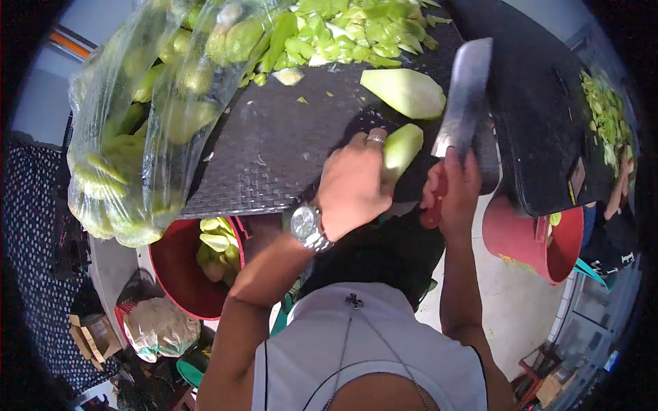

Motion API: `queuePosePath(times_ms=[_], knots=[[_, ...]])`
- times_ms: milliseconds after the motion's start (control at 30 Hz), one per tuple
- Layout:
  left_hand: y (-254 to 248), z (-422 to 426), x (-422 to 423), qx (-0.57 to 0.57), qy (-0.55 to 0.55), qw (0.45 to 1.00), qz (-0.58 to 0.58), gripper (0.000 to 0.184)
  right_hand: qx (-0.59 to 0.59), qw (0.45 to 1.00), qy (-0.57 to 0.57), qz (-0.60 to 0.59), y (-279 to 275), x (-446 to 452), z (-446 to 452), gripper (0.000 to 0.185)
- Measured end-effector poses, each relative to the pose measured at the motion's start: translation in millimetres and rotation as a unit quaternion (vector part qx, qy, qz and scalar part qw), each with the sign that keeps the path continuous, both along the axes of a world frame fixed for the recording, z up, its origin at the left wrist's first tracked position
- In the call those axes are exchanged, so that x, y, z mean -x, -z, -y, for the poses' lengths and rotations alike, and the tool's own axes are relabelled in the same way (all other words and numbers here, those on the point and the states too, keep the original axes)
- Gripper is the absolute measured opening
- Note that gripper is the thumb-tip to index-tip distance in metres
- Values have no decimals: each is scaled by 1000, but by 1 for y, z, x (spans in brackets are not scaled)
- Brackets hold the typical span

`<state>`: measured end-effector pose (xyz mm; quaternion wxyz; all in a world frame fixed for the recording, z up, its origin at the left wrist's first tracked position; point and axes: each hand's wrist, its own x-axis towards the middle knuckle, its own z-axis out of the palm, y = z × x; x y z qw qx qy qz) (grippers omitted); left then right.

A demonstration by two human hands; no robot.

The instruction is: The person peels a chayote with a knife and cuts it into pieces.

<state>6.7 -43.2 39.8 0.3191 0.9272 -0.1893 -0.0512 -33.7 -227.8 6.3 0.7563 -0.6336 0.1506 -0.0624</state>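
On the dark woven tabletop (274, 151), my left hand (353, 181), with a watch and a ring, is closed around a peeled pale green chayote (403, 147). My right hand (456, 188) grips the red handle of a cleaver (467, 89). Its broad metal blade points away from me, beside the held chayote and apart from it. Another peeled chayote (406, 92) lies just beyond my left hand. Farther back is a heap of green peelings (356, 31), and a small pale scrap (288, 76) sits in front of it.
A clear plastic bag (154, 137) of unpeeled chayotes overhangs the table's left edge. Below stand a red bucket (184, 274) with pale green pieces and another red bucket (528, 236) at right. Across the dark table, another person's hand (622, 181) is near more peelings (606, 116).
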Motion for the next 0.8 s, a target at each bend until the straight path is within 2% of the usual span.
queuePosePath(times_ms=[67, 133, 200, 233, 333, 400, 467, 533, 633, 667, 700, 733, 767, 800], knots=[[-1, 6, -13, 26, 20, 999, -7, 53, 2, 999, 30, 30, -3, 6, 11, 19], [9, -2, -31, 104, 53, 992, 42, 40, 6, 998, 31, 47, -3, 9, 22, 18], [12, -4, -46, 80, -48, 993, 66, 33, 35, 998, 17, 51, -8, 13, 27, 19], [17, -8, -55, 98, -79, 987, 101, 38, 41, 998, 13, 47, -10, 14, 26, 19], [27, -23, -61, 60, -177, 966, 179, 49, 51, 998, -3, 34, -11, 12, 19, 20], [22, -50, -82, 50, -192, 912, 359, 49, 49, 998, -19, 27, -6, 10, 15, 20], [-19, -76, -99, 49, -254, 937, 235, 53, 44, 998, -34, 22, -4, 8, 12, 21], [-46, -98, -130, 31, -278, 949, 145, 45, 46, 998, -47, 8, -2, 7, 9, 21], [-78, -117, -181, 84, -254, 956, 123, 57, 66, 996, -56, -11, 9, -1, 6, 20], [-93, -121, -193, 205, -198, 955, 84, 59, 79, 995, -59, -13, 16, -3, 6, 20], [-114, -122, -199, 322, -137, 936, 43, 65, 91, 994, -61, -16, 19, -5, 6, 20], [-126, -119, -198, 466, -77, 881, -22, 64, 89, 994, -64, -15, 18, -6, 6, 20], [-139, -117, -197, 594, -24, 799, -95, 62, 85, 994, -64, -17, 18, -4, 5, 19], [-135, -122, -210, 646, 151, 725, -185, 60, 81, 995, -59, -14, 17, -4, 5, 19]])
